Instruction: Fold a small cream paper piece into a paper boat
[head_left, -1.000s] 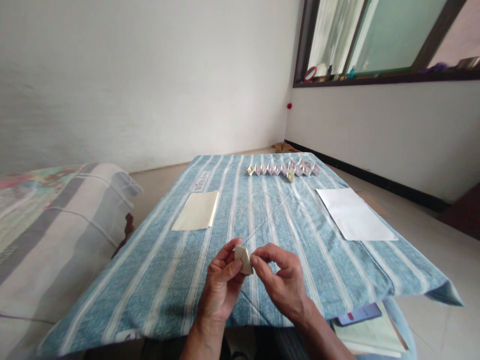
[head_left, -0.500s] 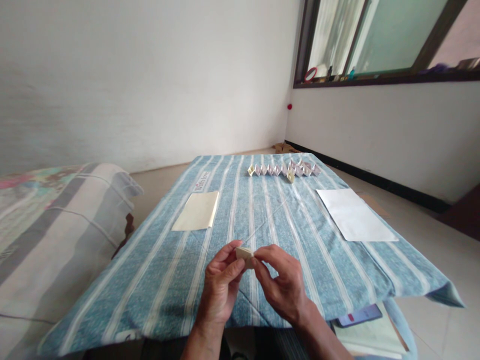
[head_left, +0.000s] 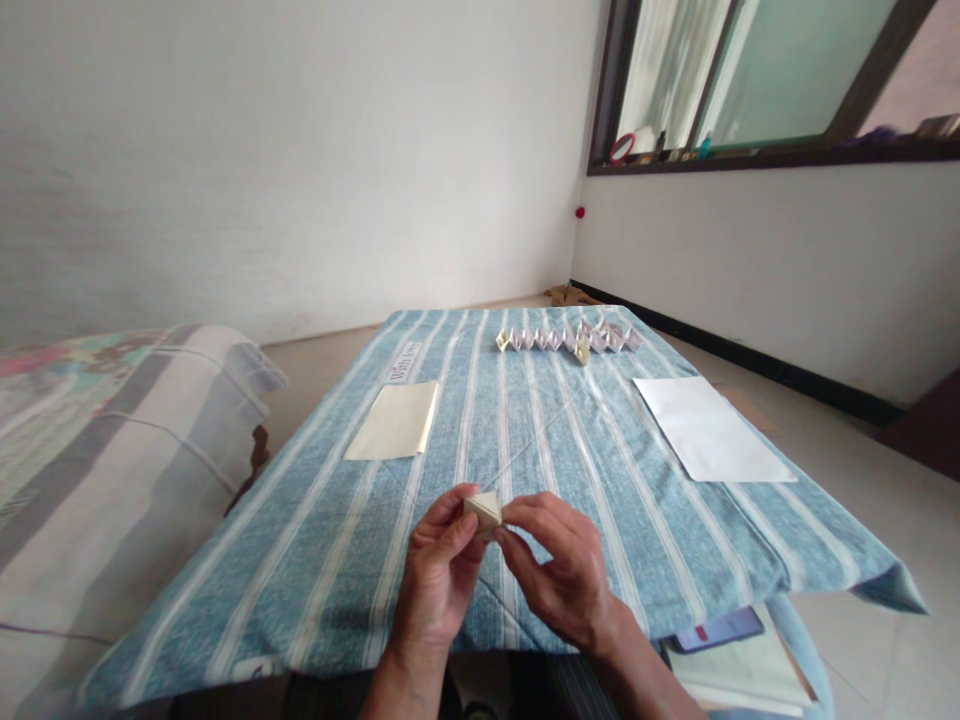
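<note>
Two bare hands in the head view, both low over the bench. Left-hand grip: thumb and fingers closed in a tight pinch on a small cream folded-paper piece, held in the air over the near middle of the bench. Right-hand grip: nearly closed, fingertips on that piece's right edge; how much of the load it takes, cannot tell. Step in hand looks like creasing or shaping that piece by hand. Next move calls for even pressure from both sides so the folds stay put.

Around the hands, on a blue-and-white striped cloth:
- 11 o'clock: flat cream paper sheet
- 12 to 1 o'clock: long row of small folded pale paper units
- 2 o'clock: flat white paper sheet

Below the cloth edge at 4 o'clock, a dark phone lies on a pale notebook. At 9 o'clock, a grey-striped bedding roll.
</note>
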